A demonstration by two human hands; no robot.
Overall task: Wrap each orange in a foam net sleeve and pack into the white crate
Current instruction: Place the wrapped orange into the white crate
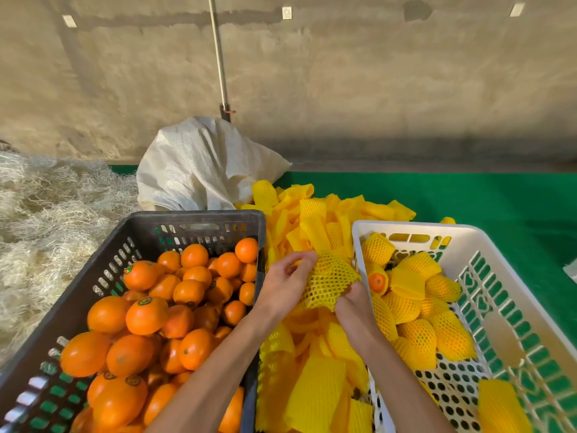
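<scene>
Both hands working yellow foam net sleeve (331,281) | left hand (285,284) pinching top edge, right hand (351,303) gripping bottom | soft, stretchy, probably tearing if yanked; holding at rims

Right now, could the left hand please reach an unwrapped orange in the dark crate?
Probably yes: the left hand hovers beside the dark crate, whose open top leaves the oranges uncovered; but it grips the foam net sleeve.
</scene>
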